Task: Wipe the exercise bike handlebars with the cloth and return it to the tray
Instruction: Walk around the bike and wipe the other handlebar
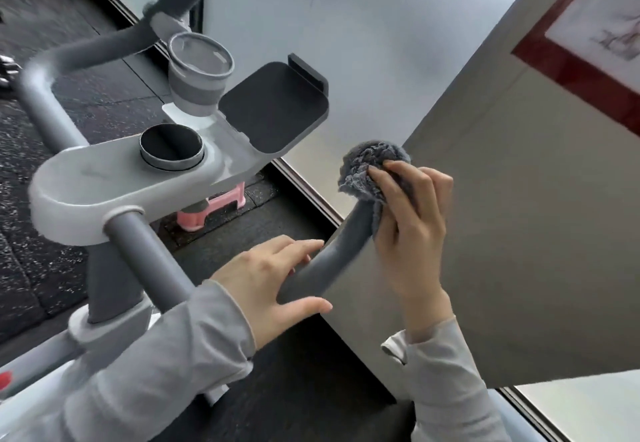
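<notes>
A: Entry 1. Right hand (415, 220)?
B: Fingers (405, 171) were curled and clenched on the cloth (367, 161), a grey fluffy wad. They pressed it against the upper end of the right bar (336, 254). The cloth was bunched over the bar's tip, and a fold trailed down between palm and bar.

A: Left hand (266, 279)?
B: Released, not clasping. Fingers (298, 246) lay nearly straight and close together across the far side of the same bar, lower down than the cloth. The thumb (304, 305) was spread wide on the near side, so the bar ran through the gap between thumb and fingers. Whether the palm touched the bar: cannot tell.

A: Hands relative to each other?
B: Near, not touching. A bare stretch of bar showed between them. Both wrists wore grey sleeves (194, 355).

A: Cloth versus tray (273, 109)?
B: Apart. The tray was dark, with a raised lip at its far edge, and was fixed on the pale console (97, 182), left of the cloth. The cloth was on the bar, in the right hand.

A: Other items on the console?
B: A grey cup (199, 74) stood upright just beside the tray, on its left. A dark round fitting (171, 149) sat nearer the camera. The left bar (90, 55) curved away behind the cup, touched by neither hand.

A: Below?
B: A pink stool (207, 211) stood on the dark speckled floor (104, 102), partly hidden by the console.
</notes>
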